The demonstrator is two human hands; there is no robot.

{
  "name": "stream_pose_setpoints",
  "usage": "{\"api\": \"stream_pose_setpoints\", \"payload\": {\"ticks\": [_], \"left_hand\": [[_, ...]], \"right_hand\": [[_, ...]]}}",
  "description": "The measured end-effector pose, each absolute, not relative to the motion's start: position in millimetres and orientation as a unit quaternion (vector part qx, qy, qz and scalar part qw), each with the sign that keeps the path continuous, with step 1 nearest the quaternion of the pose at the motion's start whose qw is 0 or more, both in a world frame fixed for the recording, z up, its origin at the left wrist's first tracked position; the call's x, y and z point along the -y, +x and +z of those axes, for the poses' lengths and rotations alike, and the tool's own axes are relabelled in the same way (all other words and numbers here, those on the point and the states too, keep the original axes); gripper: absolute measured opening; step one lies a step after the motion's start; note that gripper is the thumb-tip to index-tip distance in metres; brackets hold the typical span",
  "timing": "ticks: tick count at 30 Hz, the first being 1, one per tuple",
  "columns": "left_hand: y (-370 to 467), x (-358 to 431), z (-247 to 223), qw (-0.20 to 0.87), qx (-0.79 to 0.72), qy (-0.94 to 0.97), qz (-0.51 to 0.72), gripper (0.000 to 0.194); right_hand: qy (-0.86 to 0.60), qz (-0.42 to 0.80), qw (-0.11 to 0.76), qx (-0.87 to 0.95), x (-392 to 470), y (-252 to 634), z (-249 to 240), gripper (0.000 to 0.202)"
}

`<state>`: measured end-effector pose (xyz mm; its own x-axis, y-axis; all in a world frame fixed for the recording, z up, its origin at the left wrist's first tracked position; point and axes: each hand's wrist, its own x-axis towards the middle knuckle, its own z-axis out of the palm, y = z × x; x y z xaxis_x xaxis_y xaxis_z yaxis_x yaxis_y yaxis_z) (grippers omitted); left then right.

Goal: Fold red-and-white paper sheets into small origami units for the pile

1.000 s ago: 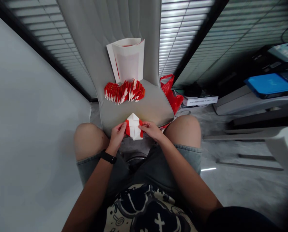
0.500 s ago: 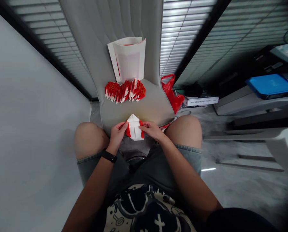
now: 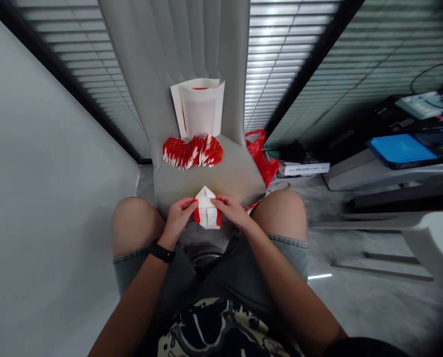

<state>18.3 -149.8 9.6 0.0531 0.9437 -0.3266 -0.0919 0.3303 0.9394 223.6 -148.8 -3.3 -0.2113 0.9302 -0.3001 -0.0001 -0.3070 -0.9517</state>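
Observation:
A partly folded paper (image 3: 207,210), white with red side edges and a pointed top, is held between my two hands above the front edge of the grey chair seat (image 3: 184,186). My left hand (image 3: 180,214) pinches its left edge, thumb on top. My right hand (image 3: 230,208) grips the upper right edge with thumb and fingers. Farther back on the seat, a row of folded red and white paper pieces (image 3: 191,151) stands close together. Behind the row, white sheets with some red inside (image 3: 200,111) lean on the chair's backrest.
A red plastic bag (image 3: 261,158) hangs or lies at the seat's right side. Beyond it are a white box (image 3: 303,169) on the floor and a blue flat box (image 3: 402,148). A pale chair (image 3: 439,238) stands at the right. A white wall (image 3: 50,198) fills the left.
The whole view has shifted, so the chair and papers appear lower. My right thumb has moved slightly up and inward on the paper; both hands keep hold of it.

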Motion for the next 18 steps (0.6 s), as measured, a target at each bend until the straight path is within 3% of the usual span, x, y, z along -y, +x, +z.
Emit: {"api": "stream_pose_setpoints", "payload": {"ticks": [7, 12, 18], "left_hand": [[9.8, 116.3, 24.4, 0.622, -0.526, 0.445, 0.372, 0.044], [17.8, 68.1, 16.2, 0.592, -0.514, 0.506, 0.359, 0.037], [33.7, 23.8, -2.3, 0.520, -0.496, 0.602, 0.348, 0.041]], "right_hand": [[-0.498, 0.560, 0.377, 0.544, 118.5, 232.2, 4.2, 0.038], [-0.547, 0.406, 0.337, 0.649, 79.6, 239.6, 6.6, 0.036], [-0.573, 0.289, 0.308, 0.702, 53.3, 243.9, 3.4, 0.042]]}}
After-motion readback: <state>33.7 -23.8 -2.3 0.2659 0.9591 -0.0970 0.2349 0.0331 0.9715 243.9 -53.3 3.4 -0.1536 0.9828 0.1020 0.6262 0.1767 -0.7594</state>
